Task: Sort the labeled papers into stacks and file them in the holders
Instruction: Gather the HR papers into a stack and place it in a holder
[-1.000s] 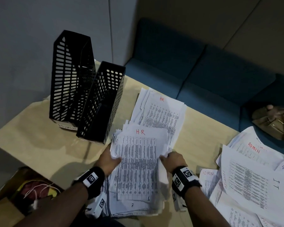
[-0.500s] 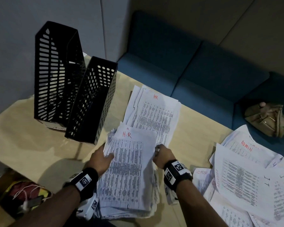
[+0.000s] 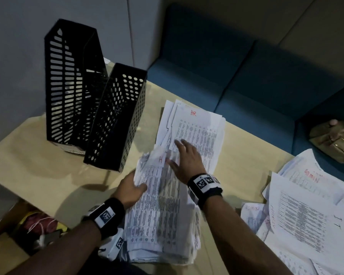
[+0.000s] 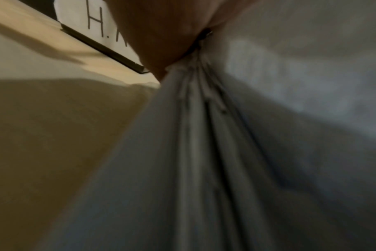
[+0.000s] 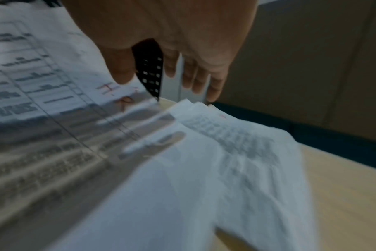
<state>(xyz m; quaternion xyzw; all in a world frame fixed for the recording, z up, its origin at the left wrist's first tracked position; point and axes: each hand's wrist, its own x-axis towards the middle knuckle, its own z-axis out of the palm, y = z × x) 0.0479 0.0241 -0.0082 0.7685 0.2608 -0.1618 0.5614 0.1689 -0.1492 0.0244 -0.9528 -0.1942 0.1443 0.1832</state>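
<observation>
Your HR bundle (image 3: 159,203) lies at 6 o'clock on the tabletop (image 3: 38,155), pinched at its edge by your left hand (image 3: 130,190). Your right hand (image 3: 184,158) has let go and now reaches, fingers spread and empty, toward the second HR stack (image 3: 195,133) at 12 o'clock, likely to merge them.
</observation>
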